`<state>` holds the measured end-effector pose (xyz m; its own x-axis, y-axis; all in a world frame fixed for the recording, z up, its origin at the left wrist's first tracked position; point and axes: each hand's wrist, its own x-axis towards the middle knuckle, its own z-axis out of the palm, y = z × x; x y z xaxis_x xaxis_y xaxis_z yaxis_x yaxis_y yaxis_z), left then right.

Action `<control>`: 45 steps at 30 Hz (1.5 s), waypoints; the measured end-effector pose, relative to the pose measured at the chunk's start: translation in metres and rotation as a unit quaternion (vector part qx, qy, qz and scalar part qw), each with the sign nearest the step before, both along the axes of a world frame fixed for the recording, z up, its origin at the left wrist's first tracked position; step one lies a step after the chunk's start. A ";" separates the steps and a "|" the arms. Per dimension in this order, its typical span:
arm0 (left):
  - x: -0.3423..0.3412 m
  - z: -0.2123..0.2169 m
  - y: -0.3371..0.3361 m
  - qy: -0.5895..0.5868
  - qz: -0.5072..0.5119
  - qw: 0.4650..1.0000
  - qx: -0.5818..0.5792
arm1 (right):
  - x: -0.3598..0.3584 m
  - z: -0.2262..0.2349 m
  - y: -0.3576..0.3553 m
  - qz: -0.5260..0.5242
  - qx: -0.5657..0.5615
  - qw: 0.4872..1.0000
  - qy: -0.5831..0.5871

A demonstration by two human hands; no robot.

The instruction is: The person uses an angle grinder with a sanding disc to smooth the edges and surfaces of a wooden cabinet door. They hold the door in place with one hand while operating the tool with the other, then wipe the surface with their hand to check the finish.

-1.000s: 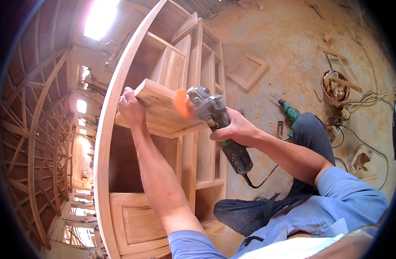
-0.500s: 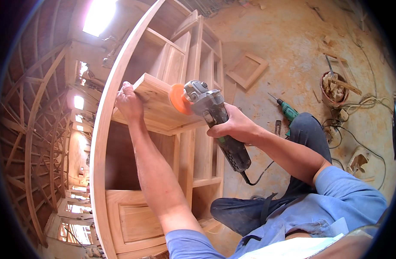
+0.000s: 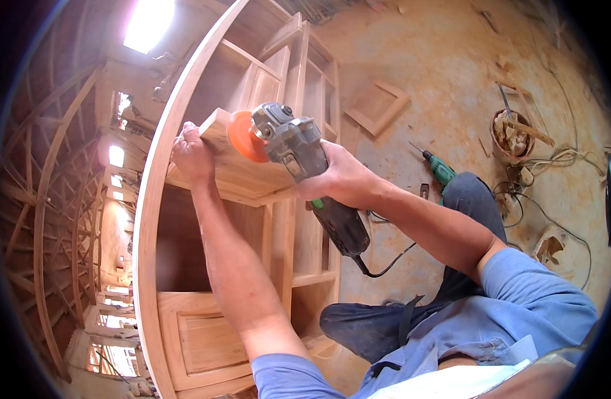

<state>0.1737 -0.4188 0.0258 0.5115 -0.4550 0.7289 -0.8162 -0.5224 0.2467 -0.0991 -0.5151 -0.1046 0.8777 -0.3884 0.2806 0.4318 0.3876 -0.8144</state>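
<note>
Since a second ago your grinder (image 3: 299, 156) has slid left along the wooden panel (image 3: 242, 166), its orange disc (image 3: 244, 136) now near the far-left corner. Your left hand (image 3: 192, 154) wraps its fingers over that corner, steadying the pale, smooth board. Your right hand (image 3: 342, 178) grips the grey grinder body, disc flat against the face. Behind stands the bare-wood cabinet (image 3: 305, 219).

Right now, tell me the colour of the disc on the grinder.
Orange: the round disc on the grey angle grinder, held in the right hand, shows clearly in the head view.
</note>
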 end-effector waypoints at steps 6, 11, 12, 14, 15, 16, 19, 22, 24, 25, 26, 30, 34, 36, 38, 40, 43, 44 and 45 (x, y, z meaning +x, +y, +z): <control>0.003 -0.002 0.004 0.019 -0.031 0.999 -0.023 | -0.010 -0.039 0.007 -0.001 0.013 0.998 0.064; -0.005 -0.001 0.001 0.017 -0.034 0.999 -0.032 | -0.015 -0.087 0.011 0.016 0.057 0.995 0.080; -0.008 -0.001 0.002 0.031 -0.038 0.998 -0.035 | -0.017 -0.094 0.012 0.010 0.058 0.995 0.086; -0.009 -0.001 0.004 0.045 -0.041 0.998 -0.033 | -0.019 -0.098 0.014 0.007 0.054 0.994 0.092; -0.007 0.001 0.006 0.045 -0.039 0.998 -0.027 | -0.019 -0.097 0.014 0.007 0.054 0.994 0.089; -0.005 0.001 0.007 0.045 -0.037 0.998 -0.022 | -0.018 -0.095 0.014 0.007 0.055 0.995 0.087; -0.002 -0.004 0.001 0.014 -0.048 0.998 -0.032 | -0.015 -0.059 0.008 0.005 0.042 0.999 0.031; -0.004 -0.001 0.004 0.018 -0.022 0.999 -0.016 | -0.008 -0.011 0.000 0.006 0.026 1.000 -0.010; 0.008 -0.002 0.007 0.014 -0.032 0.999 -0.017 | 0.002 0.012 -0.003 -0.012 -0.002 0.999 -0.031; 0.014 -0.002 0.008 0.011 -0.038 0.999 -0.017 | 0.005 0.020 -0.004 -0.021 -0.016 0.999 -0.041; 0.011 -0.002 0.007 0.015 -0.038 0.999 -0.015 | 0.006 0.024 -0.006 -0.019 -0.019 0.999 -0.030; 0.002 -0.001 0.003 0.026 -0.014 1.000 0.004 | 0.010 0.018 -0.005 -0.019 -0.025 0.999 -0.025; 0.001 -0.002 0.005 0.002 -0.026 0.999 -0.023 | 0.000 0.003 0.003 0.016 0.013 1.000 -0.009; 0.001 -0.002 0.005 -0.003 -0.025 0.999 -0.020 | 0.002 0.004 0.003 -0.004 0.003 1.000 -0.026; 0.003 -0.002 0.005 -0.003 -0.022 1.000 -0.011 | 0.008 0.011 0.003 -0.030 -0.013 0.998 -0.057; 0.006 -0.003 0.006 0.004 -0.017 1.000 0.005 | 0.010 0.024 0.001 -0.019 -0.015 0.999 -0.043; 0.002 -0.002 0.004 0.019 -0.008 0.999 0.025 | 0.012 0.022 0.000 -0.017 -0.011 0.999 -0.040; 0.002 -0.001 0.004 0.017 -0.010 1.000 0.009 | 0.013 0.019 0.000 -0.017 -0.009 0.999 -0.045; 0.001 -0.002 0.004 0.014 -0.013 1.000 -0.007 | 0.010 0.015 0.002 -0.009 -0.002 0.999 -0.033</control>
<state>0.1744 -0.4143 0.0241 0.5201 -0.4588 0.7204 -0.8221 -0.4978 0.2765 -0.0889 -0.5133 -0.0896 0.8507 -0.4018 0.3390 0.4909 0.3761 -0.7859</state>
